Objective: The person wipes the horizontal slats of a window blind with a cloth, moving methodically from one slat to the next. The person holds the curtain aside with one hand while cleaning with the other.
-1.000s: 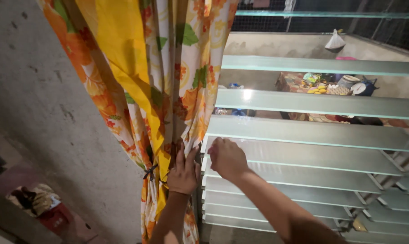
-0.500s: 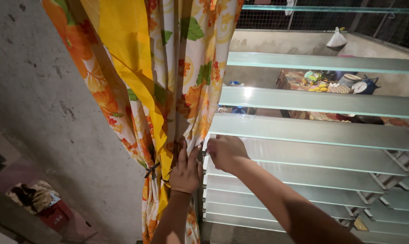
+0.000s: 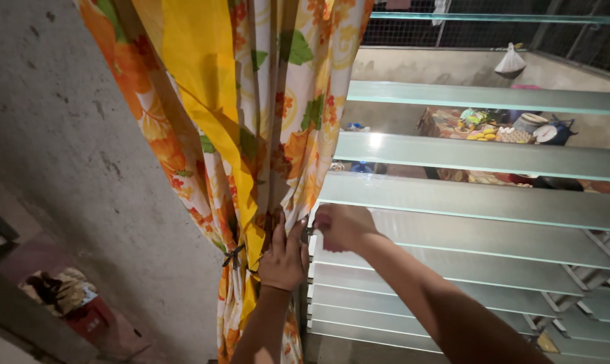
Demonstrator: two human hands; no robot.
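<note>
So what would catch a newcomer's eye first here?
The bright yellow and orange floral curtain hanging at the left, bunched by a dark tie. The left hand presses flat on its gathered folds, and the right hand is closed at its edge. Frosted glass louvre slats fill the right.

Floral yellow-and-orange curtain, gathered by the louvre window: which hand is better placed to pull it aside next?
Left, probably. The left hand already lies flat on the floral yellow-and-orange curtain just above its dark tie. The right hand is closed at the edge of the frosted glass louvre slats, beside the fabric.
</note>
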